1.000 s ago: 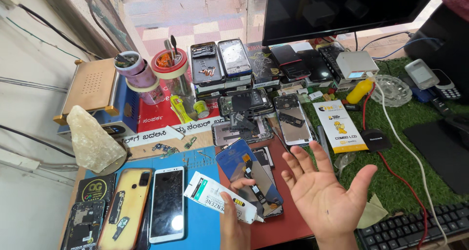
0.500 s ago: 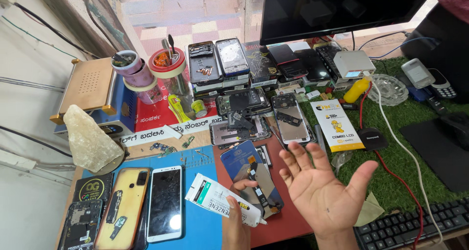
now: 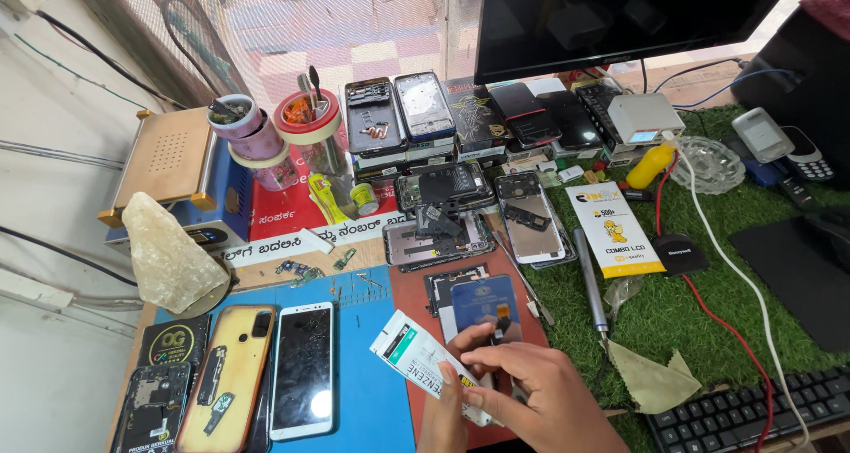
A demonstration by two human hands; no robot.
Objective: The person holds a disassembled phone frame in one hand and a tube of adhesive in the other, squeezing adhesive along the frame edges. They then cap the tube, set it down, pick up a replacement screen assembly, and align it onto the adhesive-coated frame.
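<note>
Hands meet low over the blue work mat (image 3: pixel 354 364): the left hand (image 3: pixel 447 413) has its fingers closed round a white tube with a green label (image 3: pixel 425 360), while the right hand (image 3: pixel 531 391) pinches at the tube's near end with thumb and fingertips. The tube lies slanted just right of the mat, over a red-brown pad (image 3: pixel 416 302). Good practice, in judgement: steady the tube body and work the end gently, pointed away from the screens. Counted on the mat: one white phone (image 3: pixel 303 369), one yellow-backed phone (image 3: pixel 226 378). Beyond it: two tape rolls (image 3: pixel 270 130), one pale rock (image 3: pixel 168 258).
</note>
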